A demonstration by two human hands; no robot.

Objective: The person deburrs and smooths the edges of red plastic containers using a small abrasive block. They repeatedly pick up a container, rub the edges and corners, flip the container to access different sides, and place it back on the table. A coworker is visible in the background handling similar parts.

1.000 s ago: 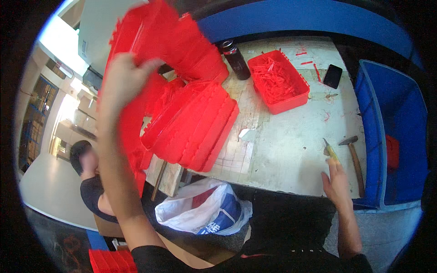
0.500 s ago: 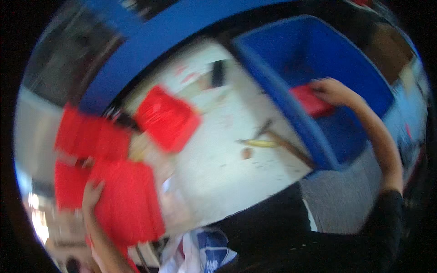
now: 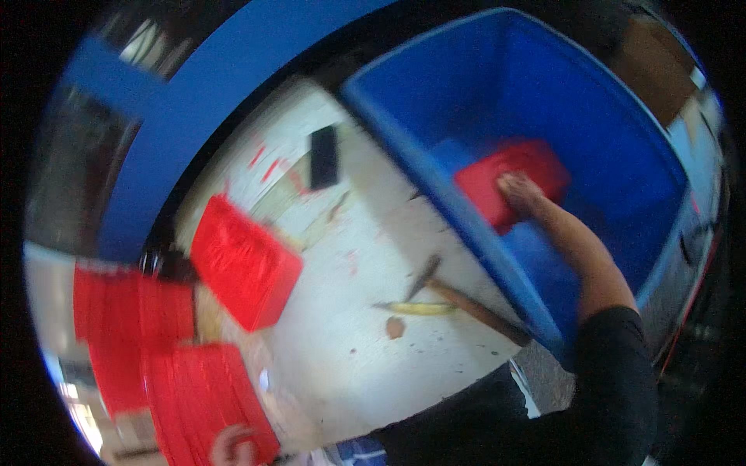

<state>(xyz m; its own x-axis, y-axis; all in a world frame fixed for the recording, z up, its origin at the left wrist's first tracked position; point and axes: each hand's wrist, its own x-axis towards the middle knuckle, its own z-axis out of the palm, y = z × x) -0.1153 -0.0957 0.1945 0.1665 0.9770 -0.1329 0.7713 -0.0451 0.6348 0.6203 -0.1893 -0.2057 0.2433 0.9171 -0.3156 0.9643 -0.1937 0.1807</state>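
Note:
My right hand reaches down inside a large blue bin, gripping a red box-shaped piece. Motion blurs that piece, and its lower part cannot be made out. At the lower left, my left hand lies over a stack of thin red sheet-like pieces; its fingers are smeared by motion and partly cut off by the picture's edge. A red block-shaped bundle, with a wrinkled, shiny top, sits on the white tabletop between my hands.
A hammer with a wooden handle lies beside the bin, with a yellow slim tool against it. Farther back is a black flat rectangular object. More red stacks stand at the left, and a blue beam runs behind the table.
My right hand has gone deeper into the bin with the red piece. My left hand has moved lower and nearer on the red stack. The whole view has shifted and turned.

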